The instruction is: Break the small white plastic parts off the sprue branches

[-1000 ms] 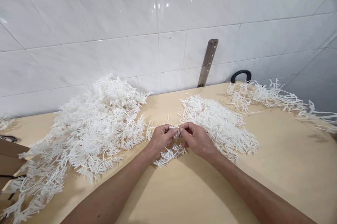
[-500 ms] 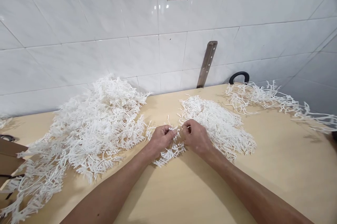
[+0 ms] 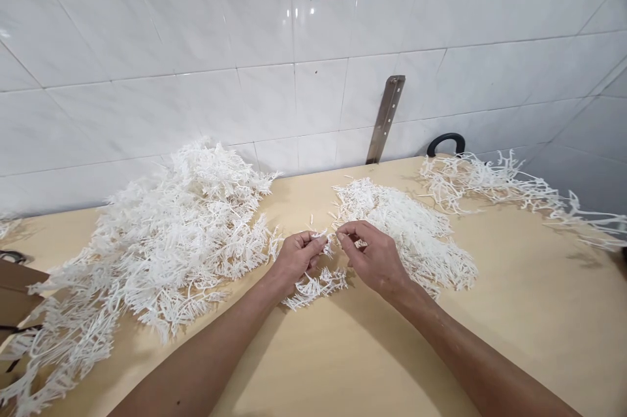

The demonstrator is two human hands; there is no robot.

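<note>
Near the table's middle, my left hand pinches a thin white branched strand between thumb and fingers. Beside it, my right hand has its thumb and forefinger pressed together at the strand's right side; what they hold, if anything, is too small to name. Below my hands lies a small feathery white cluster. A large heap of white branched pieces spreads to the left. Just behind and right of my right hand is a pile of thin white sticks.
The light wooden table meets a tiled wall. A metal bracket stands against the wall, with a black curved handle to its right. More white branches lie back right. A brown box is at the left edge.
My right hand has turned, and its fingers have spread a little from a tighter curl. The strand in my left hand has shifted slightly upward.
</note>
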